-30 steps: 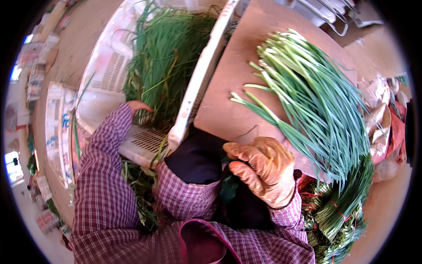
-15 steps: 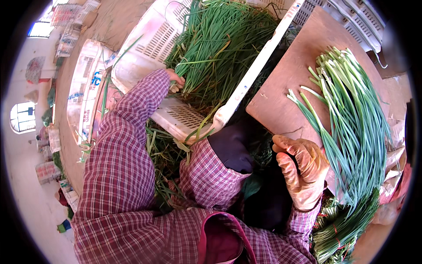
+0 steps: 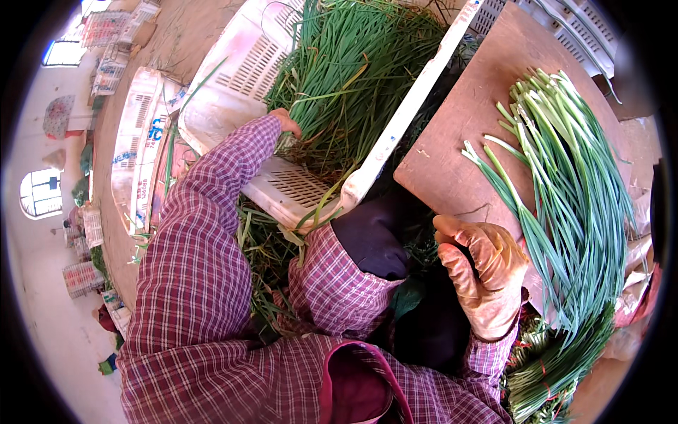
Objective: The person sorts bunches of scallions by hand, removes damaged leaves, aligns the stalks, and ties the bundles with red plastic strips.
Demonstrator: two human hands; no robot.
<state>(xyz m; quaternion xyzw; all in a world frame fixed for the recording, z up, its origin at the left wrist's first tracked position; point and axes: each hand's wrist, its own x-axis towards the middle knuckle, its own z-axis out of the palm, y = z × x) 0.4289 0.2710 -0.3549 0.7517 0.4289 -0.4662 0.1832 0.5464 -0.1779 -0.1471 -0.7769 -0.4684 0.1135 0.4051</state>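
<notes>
Green stalks (image 3: 346, 78) against the left hand (image 3: 285, 123)

Far lt: white wall (image 3: 46, 272) w/ arched window (image 3: 41, 192); 2nd window (image 3: 63, 54) nr top, partly cut off. Pale slatted crates (image 3: 83, 279) along wall. White crate (image 3: 136, 152) w/ blue marks stands on brown floor (image 3: 187, 35), lt side. Top rt: grey-white slotted crates (image 3: 583, 32), close tog. Rt edge: crumpled pale sheeting (image 3: 638, 254), red cloth or bag (image 3: 639, 302) (can't tell which) just below.

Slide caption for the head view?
Left hand at greens in a white crate, gloved right hand near a board bearing green stalks.
</notes>
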